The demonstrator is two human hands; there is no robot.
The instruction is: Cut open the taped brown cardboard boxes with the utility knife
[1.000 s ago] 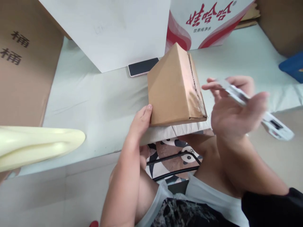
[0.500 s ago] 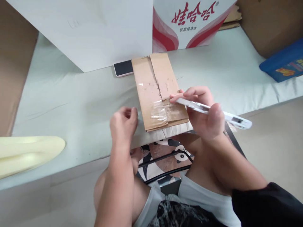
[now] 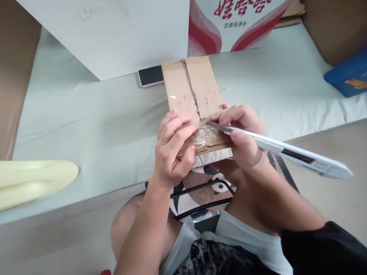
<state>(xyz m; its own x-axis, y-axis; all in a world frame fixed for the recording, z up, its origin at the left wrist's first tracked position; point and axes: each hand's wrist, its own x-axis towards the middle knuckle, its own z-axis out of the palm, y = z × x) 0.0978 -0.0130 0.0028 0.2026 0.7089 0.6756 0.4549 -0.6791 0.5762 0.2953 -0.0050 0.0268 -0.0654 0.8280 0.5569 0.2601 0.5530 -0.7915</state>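
Observation:
A flat brown cardboard box [image 3: 202, 80] lies on the pale green surface, with a torn seam down its middle and clear tape [image 3: 205, 138] across its near end. My left hand [image 3: 174, 145] rests on the near left part of the box, fingers stretched over the top and thumb apart, near the tape. In my right hand [image 3: 245, 131] is a white utility knife [image 3: 286, 151], gripped between thumb and fingers. Its blade [image 3: 216, 126] points left, with the tip at the seam by the tape's upper edge. My right fingertips partly cover the box's right side.
Behind the box stand a large white carton [image 3: 137, 34] with a red-patterned side and a phone [image 3: 150, 75]. A pale yellow object [image 3: 40, 179] lies at left, a blue container [image 3: 348, 76] at right. Below the edge is a panda-patterned item [image 3: 192, 191] with black bars.
My left hand has moved right and up onto the box, its fingers opening out. My right hand has brought the knife blade down to the seam, and the knife's angle has shifted.

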